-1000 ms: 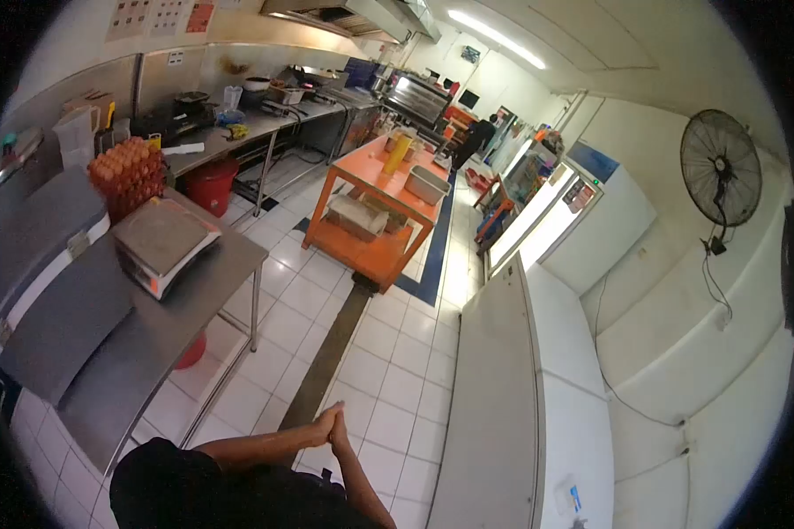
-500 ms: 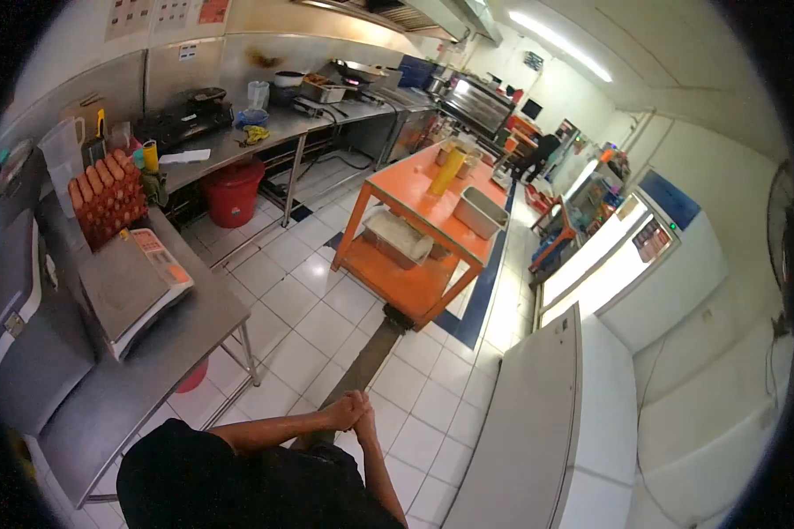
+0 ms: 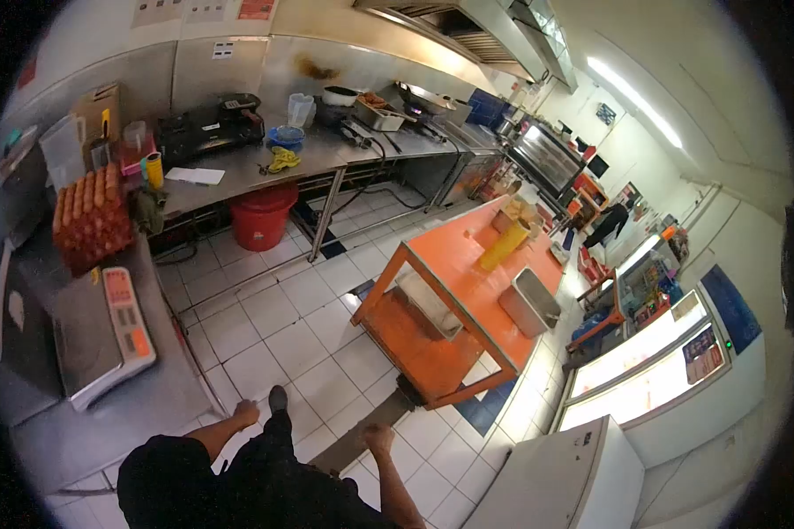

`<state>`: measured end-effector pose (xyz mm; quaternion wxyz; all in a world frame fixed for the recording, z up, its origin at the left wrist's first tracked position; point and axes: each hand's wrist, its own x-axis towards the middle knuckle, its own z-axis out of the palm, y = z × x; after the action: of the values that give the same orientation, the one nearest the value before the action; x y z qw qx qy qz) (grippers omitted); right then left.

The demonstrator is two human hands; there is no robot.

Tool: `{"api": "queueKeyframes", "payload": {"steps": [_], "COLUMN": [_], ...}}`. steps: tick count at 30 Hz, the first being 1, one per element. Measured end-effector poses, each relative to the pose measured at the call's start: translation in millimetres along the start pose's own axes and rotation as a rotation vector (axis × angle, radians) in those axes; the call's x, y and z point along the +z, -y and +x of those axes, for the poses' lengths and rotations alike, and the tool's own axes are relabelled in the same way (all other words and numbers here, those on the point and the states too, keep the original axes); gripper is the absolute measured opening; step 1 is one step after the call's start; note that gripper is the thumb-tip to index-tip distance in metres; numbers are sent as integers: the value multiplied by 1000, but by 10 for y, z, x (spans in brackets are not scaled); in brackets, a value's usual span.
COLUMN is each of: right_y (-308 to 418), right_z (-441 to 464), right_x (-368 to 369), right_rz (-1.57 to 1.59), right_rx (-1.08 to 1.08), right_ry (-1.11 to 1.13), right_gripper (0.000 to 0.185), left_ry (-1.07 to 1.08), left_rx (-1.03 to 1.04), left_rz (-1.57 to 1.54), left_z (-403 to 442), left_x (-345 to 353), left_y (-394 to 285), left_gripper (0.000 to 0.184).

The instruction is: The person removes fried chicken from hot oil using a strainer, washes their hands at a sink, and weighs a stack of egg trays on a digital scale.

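Note:
My left hand point(image 3: 247, 413) hangs low in front of me, loosely curled, beside my forward leg and dark shoe point(image 3: 278, 398). Nothing shows in it. My right hand point(image 3: 379, 439) is apart from it, over the floor drain strip point(image 3: 348, 448), its fingers curled in with no object visible. Nearest on the left is a steel table point(image 3: 181, 375) with a flat weighing scale point(image 3: 97, 339) on it. Ahead stands an orange table point(image 3: 454, 247) bearing a yellow cylinder point(image 3: 505, 245) and a steel pan point(image 3: 531, 302).
Egg trays point(image 3: 93, 216) stand behind the scale. A red bucket point(image 3: 260, 220) sits under the steel counter point(image 3: 229, 181), which holds a black appliance point(image 3: 210, 130). A white chest-like unit point(image 3: 547, 480) is at my right. A person in dark clothes point(image 3: 607, 225) stands far back.
My hands, clasped together before, are now apart, the left one further left. I have moved forward: the orange table appears nearer, and a foot now shows ahead.

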<state>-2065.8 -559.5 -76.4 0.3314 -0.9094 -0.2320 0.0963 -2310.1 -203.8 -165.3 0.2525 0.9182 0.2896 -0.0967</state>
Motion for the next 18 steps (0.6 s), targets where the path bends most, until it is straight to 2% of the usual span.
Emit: {"api": "queueKeyframes", "payload": {"steps": [1, 2, 3, 4, 6, 8, 9, 11, 13, 15, 16, 18], "right_y": [-348, -723, -653, -1355, -1051, -749, -607, -360, -192, -44, 8, 107], "right_z": [164, 262, 311, 131, 194, 377, 586, 981, 1408, 1925, 2206, 2913], "right_x": [173, 379, 285, 605, 510, 515, 538, 570, 616, 692, 723, 782], "right_rz": [-132, -419, -599, -679, -525, -409, -371, -301, -240, -179, -151, -95], "right_rx": [-11, 94, 292, 170, 424, 571, 606, 650, 679, 692, 696, 671], "right_ry": [12, 108, 473, 428, 555, 545, 532, 494, 447, 381, 343, 252], "right_gripper": [26, 36, 45, 42, 40, 40, 40, 40, 42, 44, 45, 47], "left_ry": [64, 104, 120, 132, 294, 488, 264, 405, 636, 585, 592, 323], "left_rx": [-53, -228, -314, -402, -425, -451, -509, -58, 250, -164, -175, -352], "left_rz": [10, -81, -131, -179, -217, -254, -289, -12, 248, -342, -331, -667], "left_z": [166, 347, 617, 871, 1288, 1593, 2059, 2620, 3129, 3624, 3819, 4210], "left_x": [-32, 22, -65, -190, -719, -983, -600, -901, -1180, -1306, -1356, -1616], "left_y": [127, 255, 265, 251, 105, 30, 198, 198, 102, 65, 33, -161], "left_gripper": [34, 32, 32, 31, 31, 31, 25, 25, 26, 22, 22, 13]}}
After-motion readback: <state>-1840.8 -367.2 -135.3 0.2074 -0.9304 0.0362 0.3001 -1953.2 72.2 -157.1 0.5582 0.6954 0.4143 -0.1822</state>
